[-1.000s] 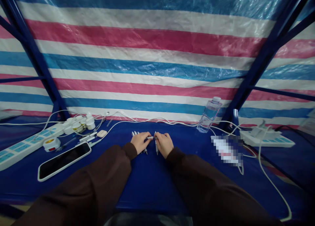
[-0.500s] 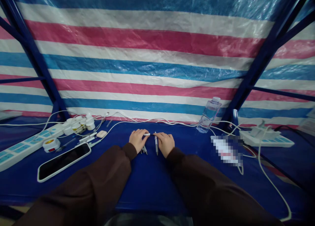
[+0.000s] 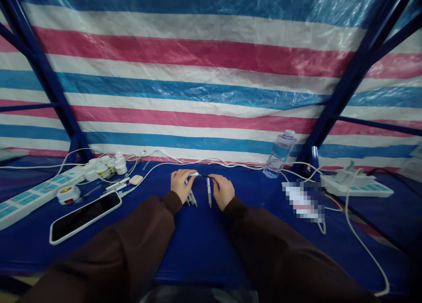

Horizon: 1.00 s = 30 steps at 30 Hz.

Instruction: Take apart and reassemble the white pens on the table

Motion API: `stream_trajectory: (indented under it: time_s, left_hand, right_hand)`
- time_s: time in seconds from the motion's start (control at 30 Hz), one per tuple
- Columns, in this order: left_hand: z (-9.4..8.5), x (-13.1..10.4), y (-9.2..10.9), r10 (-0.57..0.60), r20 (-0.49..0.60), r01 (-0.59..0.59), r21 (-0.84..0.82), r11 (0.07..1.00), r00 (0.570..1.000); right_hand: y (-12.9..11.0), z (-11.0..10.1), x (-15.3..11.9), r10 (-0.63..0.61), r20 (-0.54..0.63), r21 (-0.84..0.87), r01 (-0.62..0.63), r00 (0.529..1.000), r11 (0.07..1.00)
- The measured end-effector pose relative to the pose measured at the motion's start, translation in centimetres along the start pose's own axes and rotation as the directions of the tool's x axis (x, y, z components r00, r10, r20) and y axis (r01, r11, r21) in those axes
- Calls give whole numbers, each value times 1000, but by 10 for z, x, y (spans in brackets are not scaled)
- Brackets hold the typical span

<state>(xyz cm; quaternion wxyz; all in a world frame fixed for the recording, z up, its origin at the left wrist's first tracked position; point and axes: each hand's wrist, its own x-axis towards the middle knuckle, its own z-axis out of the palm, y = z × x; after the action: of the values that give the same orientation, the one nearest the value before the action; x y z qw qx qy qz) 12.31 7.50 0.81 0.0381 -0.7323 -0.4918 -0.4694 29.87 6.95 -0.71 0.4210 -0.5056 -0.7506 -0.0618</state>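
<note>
Pen [image 3: 194,174] held between your left hand [image 3: 180,185] and right hand [image 3: 224,192]
Your left grip pinches its white end, your right its dark end; other pens [image 3: 209,191] lie below. The white item [image 3: 298,198] at right is blurred, unreadable.

At four o'clock, blocky blur masks an item [image 3: 303,202]. At seven, the left hand [image 3: 180,184] partly covers some pens [image 3: 193,198]. At six, a thin dark piece [image 3: 205,176] at the right hand [image 3: 224,191] is too small to identify. Toward nine, the left edge crops a power strip [image 3: 36,195].
</note>
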Motion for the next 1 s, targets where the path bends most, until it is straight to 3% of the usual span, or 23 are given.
stream_trajectory:
  time_s: [0.17,0.37,0.5,0.57,0.67,0.77,1.0]
  left_hand:
    - [0,0,1,0,-7,0,8,1000,1000]
    - [1,0,-1,-6,-92,4,-18,1000,996]
    - [7,2,-9,-120,-107,99,-186,978,987]
    - [11,3,-13,-264,-100,211,-363,907,959]
    - [15,3,-13,-395,52,359,-542,760,917]
    - [15,4,-10,-405,177,422,-616,666,897]
    - [11,5,-3,-432,248,483,-631,607,867]
  right_hand:
    - [4,5,-1,-12,-9,76,13,1000,997]
    - [5,6,0,36,-44,120,-30,998,992]
    - [12,12,0,189,-53,286,-167,981,944]
    - [16,19,0,282,-41,422,-240,959,875]
    - [19,27,0,393,5,595,-319,919,738]
    - [19,31,0,424,40,659,-343,905,669]
    - [20,31,0,439,72,691,-362,896,626]
